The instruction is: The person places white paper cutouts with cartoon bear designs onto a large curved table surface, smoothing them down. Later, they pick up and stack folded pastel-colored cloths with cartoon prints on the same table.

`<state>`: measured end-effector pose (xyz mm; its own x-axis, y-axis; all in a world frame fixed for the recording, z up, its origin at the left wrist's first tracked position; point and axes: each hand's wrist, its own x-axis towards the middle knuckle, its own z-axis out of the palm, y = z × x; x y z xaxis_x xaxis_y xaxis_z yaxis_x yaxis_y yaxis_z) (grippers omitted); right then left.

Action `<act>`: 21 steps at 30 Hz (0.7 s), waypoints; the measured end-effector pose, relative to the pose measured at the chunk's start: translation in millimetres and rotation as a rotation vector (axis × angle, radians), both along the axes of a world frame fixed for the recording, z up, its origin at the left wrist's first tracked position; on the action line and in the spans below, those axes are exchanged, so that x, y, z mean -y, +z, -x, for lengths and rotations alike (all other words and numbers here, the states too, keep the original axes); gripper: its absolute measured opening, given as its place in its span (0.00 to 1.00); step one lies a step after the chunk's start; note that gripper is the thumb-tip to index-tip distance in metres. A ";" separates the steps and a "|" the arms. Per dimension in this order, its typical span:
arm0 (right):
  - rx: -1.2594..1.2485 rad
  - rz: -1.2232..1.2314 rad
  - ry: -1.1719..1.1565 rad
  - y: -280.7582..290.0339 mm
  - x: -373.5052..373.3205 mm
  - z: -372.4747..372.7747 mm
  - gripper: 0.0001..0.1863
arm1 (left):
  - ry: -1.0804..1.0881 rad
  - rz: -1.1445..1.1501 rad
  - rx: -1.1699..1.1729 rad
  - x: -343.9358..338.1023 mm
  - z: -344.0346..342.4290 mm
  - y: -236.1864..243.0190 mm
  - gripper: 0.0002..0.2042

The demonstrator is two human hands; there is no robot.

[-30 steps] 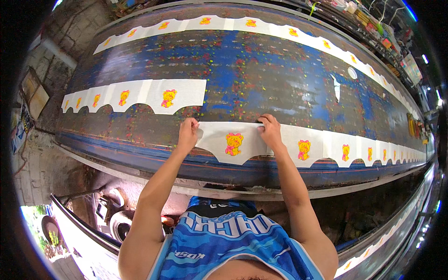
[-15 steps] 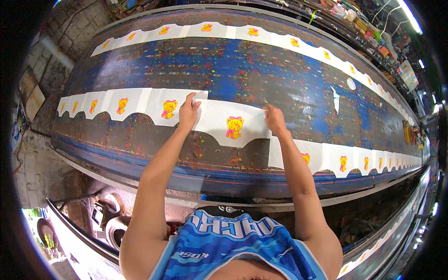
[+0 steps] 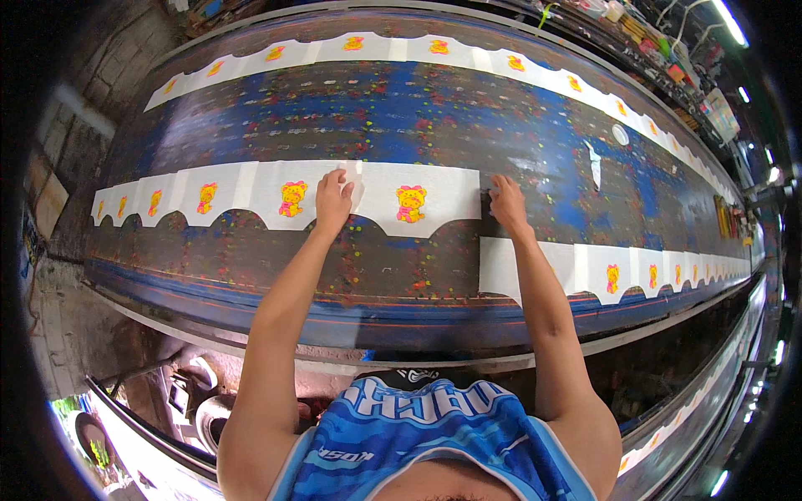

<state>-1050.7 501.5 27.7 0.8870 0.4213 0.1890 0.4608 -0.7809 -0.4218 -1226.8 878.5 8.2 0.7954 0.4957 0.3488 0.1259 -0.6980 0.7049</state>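
Boldly lettered jersey (image 3: 418, 430), hands (image 3: 334, 203) (image 3: 508, 204) at bear-printed cloth (image 3: 422, 199)

A round white disc (image 3: 620, 134) lies near a pale scrap (image 3: 595, 167) (a lit tube light (image 3: 730, 22) glows upper right).

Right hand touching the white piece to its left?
Apart: in the head view, dark tabletop shows between the right hand and the white piece.

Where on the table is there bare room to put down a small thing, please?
Widest: the table between the far row of printed pieces and the left row; rightward there lie a white scrap and a white disc. Another: between the left row and the table's near edge. Crowded: near right, where the right row lies.
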 end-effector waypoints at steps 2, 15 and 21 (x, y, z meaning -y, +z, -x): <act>0.023 0.011 -0.032 -1.2 32.9 5.5 0.20 | -0.036 0.000 -0.011 21.1 10.9 0.4 0.17; 0.107 0.040 0.009 -8.7 249.8 23.3 0.17 | -0.286 0.137 -0.139 245.2 -10.7 -0.1 0.08; 0.111 -0.087 0.133 -22.0 281.5 27.7 0.20 | -0.053 -0.128 -0.291 316.2 -21.0 -10.3 0.08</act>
